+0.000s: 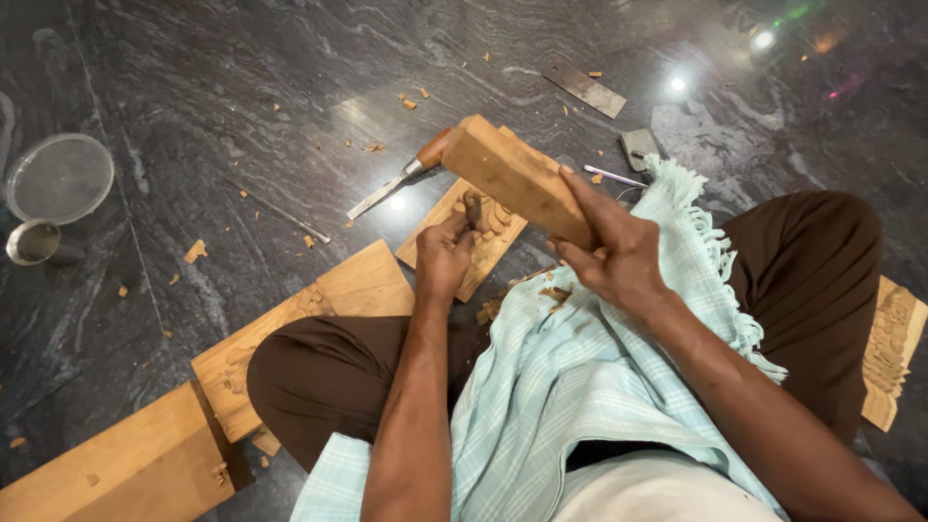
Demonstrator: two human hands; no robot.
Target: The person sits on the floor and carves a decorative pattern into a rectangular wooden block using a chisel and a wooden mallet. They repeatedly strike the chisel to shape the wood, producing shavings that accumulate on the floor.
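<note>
Right hand [619, 253] clenched on wood block [512, 176], low end: solid, stiff, hefty-looking. Left hand [447, 253] clenched on chisel [473, 206] over carved panel [483, 237], just below block.

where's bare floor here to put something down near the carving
Bare floor lies between the round lid and the thin rod, and along the top left. It is crowded around the carved panel: chisel, wooden block, both hands and chips.
</note>
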